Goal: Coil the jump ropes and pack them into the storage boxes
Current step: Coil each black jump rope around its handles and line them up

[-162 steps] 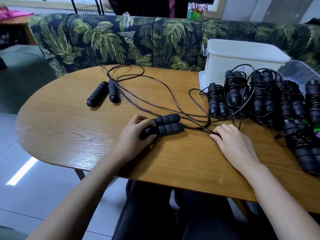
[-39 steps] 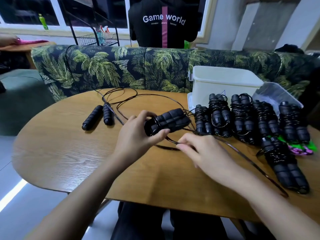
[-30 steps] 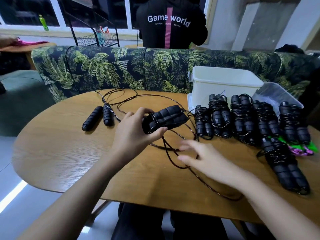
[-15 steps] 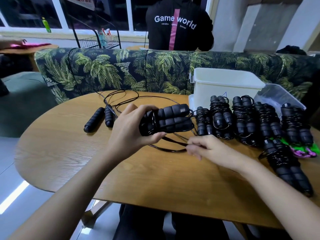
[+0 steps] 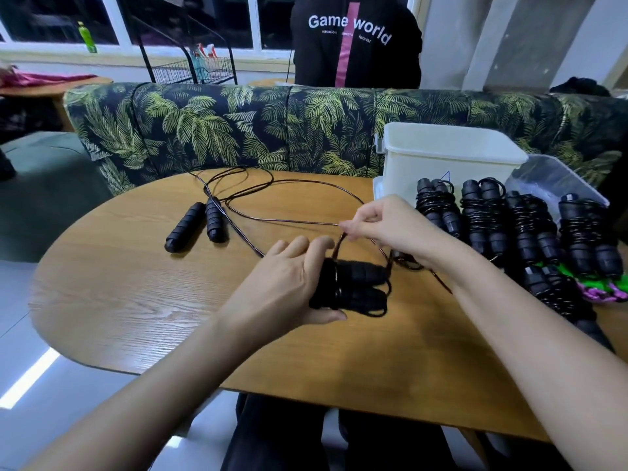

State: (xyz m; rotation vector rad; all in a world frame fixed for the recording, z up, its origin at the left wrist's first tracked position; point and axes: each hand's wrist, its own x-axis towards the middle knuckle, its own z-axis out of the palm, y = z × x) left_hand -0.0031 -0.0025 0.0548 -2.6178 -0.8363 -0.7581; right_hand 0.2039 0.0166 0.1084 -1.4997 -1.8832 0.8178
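Two handles in hand: the left hand (image 5: 285, 294) grips a black handle pair (image 5: 356, 283) held side by side. Its fingers lie over the top and its thumb sits underneath, just above the table (image 5: 136, 294), about midway along its near edge. This part of the picture is blurred.
Right hand: the right hand (image 5: 390, 229) pinches the cord (image 5: 289, 220) between thumb and fingertips, with the other fingers curled. It is lifted off the tabletop just beyond the handle pair.
Cord: it is thin and dark, and some turns already wrap the handle pair. From the pinch it runs left and loops toward the table's far edge.
Loose jump rope: its two black handles (image 5: 195, 222) lie together near the far left edge. Its line joins the loops at the far edge, and I cannot tell which loop belongs to which rope.
Coiled ropes: a row of black bundles (image 5: 489, 219) lies along the right end of the table, each wound round its own handles. One more bundle lies nearer the near edge.
Green and purple rope (image 5: 605, 288): it shows at the right edge, partly under the bundles.
White box (image 5: 448, 158): it stands at the far right corner behind the row. Its inside is out of sight.
Clear container (image 5: 557, 181): it is just beside the white box. I cannot tell whether it is a tub or a lid.
Sofa (image 5: 238, 130): it is leaf-patterned and runs along the far edge.
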